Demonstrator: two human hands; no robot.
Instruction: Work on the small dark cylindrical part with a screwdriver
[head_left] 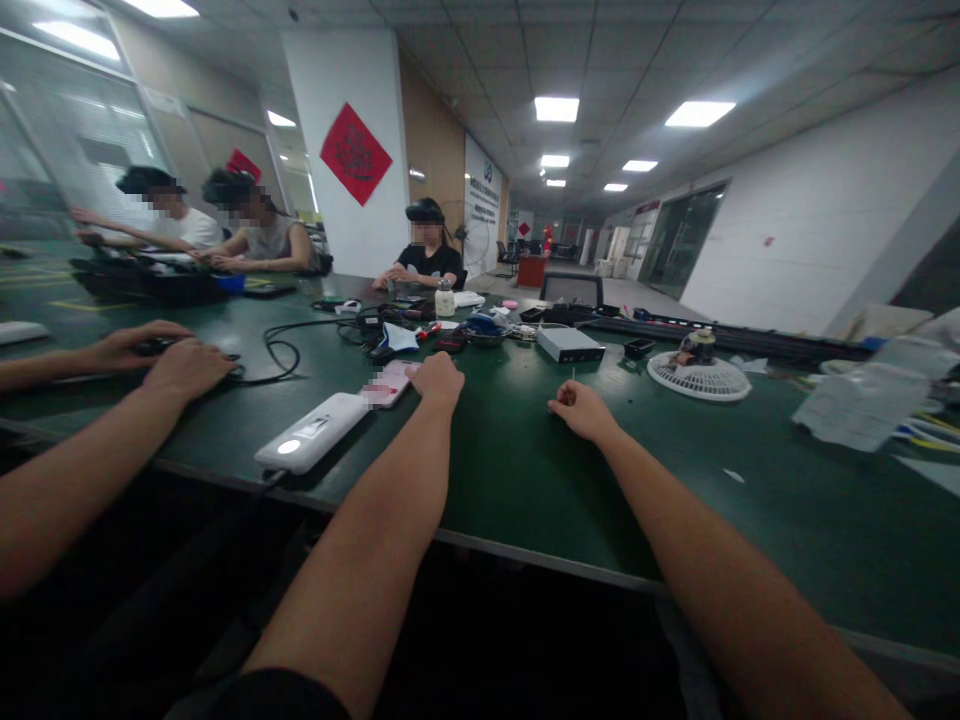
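Observation:
My left hand (439,380) is closed and rests over the green table, right beside a phone (393,384) with a pinkish lit screen. Its fingertips are turned away, so whatever they hold is hidden. Farther right, my right hand (586,410) has its fingers curled in a pinch. A short thin rod (574,373) sticks up from that pinch; its lower part is hidden by the fingers. A white power-bank-like device (315,432) with a glowing round light and a cable lies left of my left forearm.
At left, another person's hands (187,368) rest near a black cable (281,350). Beyond my hands lie a grey drive box (570,345), a white fan grille (697,378), a small black box (639,348), a jar (445,298) and a blue-white pouch (397,338). Co-workers sit across the table (517,480).

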